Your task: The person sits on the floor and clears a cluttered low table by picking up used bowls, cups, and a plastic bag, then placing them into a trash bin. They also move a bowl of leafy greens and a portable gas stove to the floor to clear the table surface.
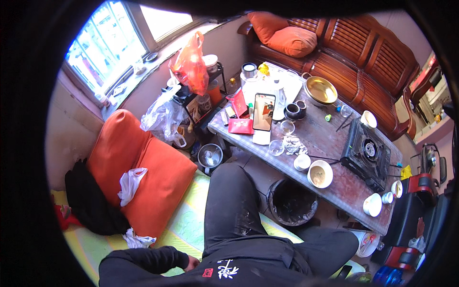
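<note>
Beside my left thigh, my left hand point(192, 263) is low against the green and yellow seat cover point(184, 219). Its fingers are hidden by my body and clothing, so what it may hold does not show. My right hand is out of view. Before me stands a long low table point(312, 132). On it a smartphone point(264, 112) is propped upright near red envelopes point(240, 126). A bowl with pale liquid point(318, 175), a small white cup point(302, 162) and a crumpled cloth point(294, 144) lie along the near edge. A portable gas stove point(369, 149) sits further right.
A lined trash bin point(292, 202) stands on the floor between my knees and the table. A brass-coloured pan point(321, 89) is at the far edge, by a wooden sofa point(353, 68). Orange cushions point(143, 172) and plastic bags point(163, 116) are at left.
</note>
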{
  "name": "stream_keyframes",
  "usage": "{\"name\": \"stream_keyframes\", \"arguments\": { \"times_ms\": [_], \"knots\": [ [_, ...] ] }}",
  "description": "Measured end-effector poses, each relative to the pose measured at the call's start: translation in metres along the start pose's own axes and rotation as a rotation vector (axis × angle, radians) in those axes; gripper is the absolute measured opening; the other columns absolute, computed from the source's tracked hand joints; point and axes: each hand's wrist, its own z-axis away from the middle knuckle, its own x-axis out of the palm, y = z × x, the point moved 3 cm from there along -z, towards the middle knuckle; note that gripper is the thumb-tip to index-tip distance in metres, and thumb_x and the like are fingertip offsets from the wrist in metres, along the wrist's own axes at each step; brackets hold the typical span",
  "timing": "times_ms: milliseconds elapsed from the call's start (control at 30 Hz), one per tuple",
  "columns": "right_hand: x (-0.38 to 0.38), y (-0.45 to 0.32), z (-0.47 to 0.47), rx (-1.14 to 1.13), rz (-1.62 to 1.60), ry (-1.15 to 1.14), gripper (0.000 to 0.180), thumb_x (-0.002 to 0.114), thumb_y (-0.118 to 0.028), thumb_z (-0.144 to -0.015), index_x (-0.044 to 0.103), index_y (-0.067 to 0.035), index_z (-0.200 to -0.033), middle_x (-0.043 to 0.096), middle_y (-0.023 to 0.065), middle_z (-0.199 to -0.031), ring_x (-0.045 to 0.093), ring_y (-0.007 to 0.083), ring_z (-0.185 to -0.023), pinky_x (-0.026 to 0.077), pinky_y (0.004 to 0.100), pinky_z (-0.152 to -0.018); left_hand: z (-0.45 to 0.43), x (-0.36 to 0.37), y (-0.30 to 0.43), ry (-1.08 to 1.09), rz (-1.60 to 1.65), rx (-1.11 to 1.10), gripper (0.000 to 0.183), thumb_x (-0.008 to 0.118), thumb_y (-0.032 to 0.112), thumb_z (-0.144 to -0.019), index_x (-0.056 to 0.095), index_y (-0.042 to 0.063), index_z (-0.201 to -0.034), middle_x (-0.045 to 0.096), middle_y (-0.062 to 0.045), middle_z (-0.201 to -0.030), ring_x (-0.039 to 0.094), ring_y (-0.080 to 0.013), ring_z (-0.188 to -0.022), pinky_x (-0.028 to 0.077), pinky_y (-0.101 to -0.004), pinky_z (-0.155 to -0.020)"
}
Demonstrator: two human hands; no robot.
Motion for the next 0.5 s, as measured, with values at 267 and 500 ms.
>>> {"name": "stream_keyframes", "arguments": {
  "times_ms": [267,500],
  "knots": [
    [0.004,0.007,0.020,-0.006,0.032,-0.092,0.042,0.067,-0.040,-0.104,0.069,0.002,-0.110,0.074,0.0179,-0.104,0.073,0.0304,-0.097,0.058,0.0438,-0.092,0.007,-0.020,0.040,0.284,0.001,-0.090,0.045,0.080,0.039,-0.092,0.079,0.009,-0.125,0.078,-0.012,-0.123,0.071,-0.0226,-0.114,0.056,-0.0411,-0.100],
    [0.007,0.017,0.048,-0.010,0.024,-0.228,0.039,0.067,-0.037,-0.103,0.074,0.001,-0.105,0.077,0.0164,-0.100,0.075,0.0295,-0.093,0.060,0.0442,-0.089,0.014,-0.066,0.068,0.308,-0.106,-0.147,0.050,0.075,0.047,-0.093,0.080,0.010,-0.127,0.077,-0.017,-0.127,0.071,-0.0283,-0.120,0.055,-0.0441,-0.103]
  ]
}}
